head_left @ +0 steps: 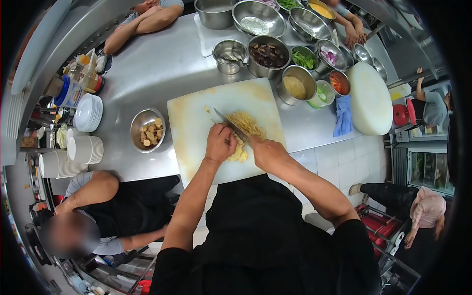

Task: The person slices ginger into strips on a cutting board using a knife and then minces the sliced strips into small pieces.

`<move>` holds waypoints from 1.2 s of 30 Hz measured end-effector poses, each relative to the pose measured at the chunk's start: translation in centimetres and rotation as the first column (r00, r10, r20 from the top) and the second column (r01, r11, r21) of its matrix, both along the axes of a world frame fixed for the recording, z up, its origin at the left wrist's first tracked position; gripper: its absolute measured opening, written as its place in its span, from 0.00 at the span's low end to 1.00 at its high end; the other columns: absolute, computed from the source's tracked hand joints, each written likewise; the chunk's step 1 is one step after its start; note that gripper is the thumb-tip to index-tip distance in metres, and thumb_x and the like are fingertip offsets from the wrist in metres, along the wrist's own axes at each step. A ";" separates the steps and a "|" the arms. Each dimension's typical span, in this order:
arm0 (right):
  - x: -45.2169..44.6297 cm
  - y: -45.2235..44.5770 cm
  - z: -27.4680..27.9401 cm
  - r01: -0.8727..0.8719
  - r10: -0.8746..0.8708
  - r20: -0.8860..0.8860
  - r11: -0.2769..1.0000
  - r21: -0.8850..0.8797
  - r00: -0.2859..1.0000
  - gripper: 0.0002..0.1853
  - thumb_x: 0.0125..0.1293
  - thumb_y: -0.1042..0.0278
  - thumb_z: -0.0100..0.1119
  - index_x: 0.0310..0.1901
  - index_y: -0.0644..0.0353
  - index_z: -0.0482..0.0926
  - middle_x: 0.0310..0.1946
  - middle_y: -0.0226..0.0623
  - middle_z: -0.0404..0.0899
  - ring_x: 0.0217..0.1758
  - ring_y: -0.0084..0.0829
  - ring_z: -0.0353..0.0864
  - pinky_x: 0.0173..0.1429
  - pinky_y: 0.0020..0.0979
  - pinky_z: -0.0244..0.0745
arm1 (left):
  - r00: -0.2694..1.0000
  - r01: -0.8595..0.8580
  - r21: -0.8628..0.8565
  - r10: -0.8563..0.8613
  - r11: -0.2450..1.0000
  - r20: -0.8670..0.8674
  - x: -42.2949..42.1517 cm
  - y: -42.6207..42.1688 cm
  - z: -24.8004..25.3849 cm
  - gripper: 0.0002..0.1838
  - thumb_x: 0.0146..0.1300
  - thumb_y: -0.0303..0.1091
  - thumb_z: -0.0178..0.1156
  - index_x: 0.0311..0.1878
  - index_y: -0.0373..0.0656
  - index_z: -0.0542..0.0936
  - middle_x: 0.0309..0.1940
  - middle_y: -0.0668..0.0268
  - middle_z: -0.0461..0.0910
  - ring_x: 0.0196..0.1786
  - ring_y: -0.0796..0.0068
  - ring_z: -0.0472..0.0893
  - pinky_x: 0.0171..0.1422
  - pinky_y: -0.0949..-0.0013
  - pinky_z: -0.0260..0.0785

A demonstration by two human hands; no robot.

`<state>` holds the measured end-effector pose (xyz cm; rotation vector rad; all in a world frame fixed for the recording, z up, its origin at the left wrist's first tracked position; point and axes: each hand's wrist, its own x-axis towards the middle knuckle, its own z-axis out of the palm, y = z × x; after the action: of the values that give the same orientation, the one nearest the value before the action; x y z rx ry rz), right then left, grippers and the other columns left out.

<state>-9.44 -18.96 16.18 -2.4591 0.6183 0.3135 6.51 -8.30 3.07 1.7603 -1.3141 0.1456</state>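
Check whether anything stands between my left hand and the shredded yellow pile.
Yes: the knife held in your right hand runs slantwise between your left hand and the shredded pile on the cutting board.

Steel counter (147, 64) with cutting board (191, 115), bowls (145, 114), plates (88, 114)

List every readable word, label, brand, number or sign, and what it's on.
No text is legible.
Blue-lidded plastic tub: printed label, too small and blurred to read.
Bottle with a red-and-yellow label beside it: also too blurred to read.
Knife and white cutting board: no lettering can be made out.
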 end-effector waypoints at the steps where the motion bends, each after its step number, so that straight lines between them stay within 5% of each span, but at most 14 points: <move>1: -0.3 0.4 0.1 -0.003 0.003 -0.007 1.000 0.002 1.000 0.09 0.62 0.78 0.48 0.44 0.71 0.71 0.33 0.61 0.83 0.40 0.59 0.85 0.46 0.53 0.78 | 1.000 -0.003 0.002 0.003 1.000 -0.007 -0.2 0.1 -0.1 0.08 0.46 0.20 0.61 0.32 0.39 0.78 0.34 0.58 0.77 0.39 0.53 0.78 0.45 0.57 0.74; 17: 0.5 0.9 -2.3 0.049 -0.050 -0.011 0.998 -0.049 0.999 0.11 0.60 0.79 0.50 0.45 0.71 0.70 0.31 0.60 0.83 0.39 0.57 0.85 0.45 0.53 0.79 | 1.000 -0.007 0.031 0.007 0.999 -0.019 -0.4 0.8 -0.1 0.08 0.47 0.21 0.62 0.33 0.39 0.77 0.36 0.57 0.76 0.41 0.53 0.78 0.46 0.57 0.74; 20: -0.5 0.4 0.8 -0.018 0.019 0.021 0.999 -0.039 1.000 0.11 0.62 0.77 0.49 0.45 0.70 0.71 0.31 0.61 0.83 0.38 0.59 0.85 0.44 0.54 0.79 | 0.998 -0.030 0.015 0.031 0.999 -0.046 -0.5 0.4 0.2 0.07 0.48 0.21 0.61 0.32 0.38 0.77 0.36 0.56 0.76 0.41 0.53 0.78 0.45 0.58 0.75; 25: 1.3 0.9 -4.0 0.078 -0.075 0.081 0.996 -0.034 0.994 0.11 0.62 0.76 0.49 0.45 0.69 0.71 0.31 0.60 0.83 0.38 0.58 0.85 0.44 0.53 0.79 | 1.000 -0.014 0.015 0.014 1.000 -0.015 -0.2 0.5 0.5 0.07 0.48 0.21 0.62 0.33 0.38 0.77 0.37 0.55 0.76 0.41 0.52 0.78 0.46 0.58 0.75; 27: 0.7 1.4 -4.1 0.084 -0.081 0.087 0.996 -0.036 0.993 0.10 0.63 0.76 0.48 0.45 0.70 0.71 0.32 0.60 0.83 0.38 0.58 0.85 0.44 0.53 0.79 | 0.989 -0.014 -0.006 0.013 1.000 -0.144 -0.5 0.8 0.9 0.08 0.48 0.21 0.63 0.33 0.38 0.77 0.37 0.55 0.76 0.42 0.52 0.78 0.48 0.57 0.75; 30: 0.9 1.4 -4.1 0.066 -0.064 0.045 0.997 -0.046 0.997 0.10 0.64 0.75 0.47 0.45 0.70 0.72 0.31 0.59 0.83 0.36 0.57 0.85 0.43 0.53 0.80 | 1.000 -0.017 -0.036 0.018 0.999 0.003 -0.1 1.6 1.5 0.09 0.46 0.21 0.63 0.33 0.39 0.78 0.37 0.56 0.76 0.42 0.53 0.78 0.49 0.56 0.74; 36: 0.0 1.2 -0.9 -0.020 0.028 0.118 0.998 -0.065 0.993 0.10 0.63 0.76 0.47 0.45 0.70 0.71 0.29 0.59 0.83 0.36 0.56 0.86 0.41 0.51 0.80 | 0.999 0.045 0.066 -0.046 0.997 0.007 0.5 1.5 0.4 0.09 0.43 0.21 0.62 0.32 0.40 0.79 0.35 0.58 0.76 0.40 0.54 0.76 0.46 0.56 0.72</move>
<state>-9.47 -17.72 15.31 -2.5266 0.5558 0.1570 6.97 -6.81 3.50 1.7850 -1.3781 0.0854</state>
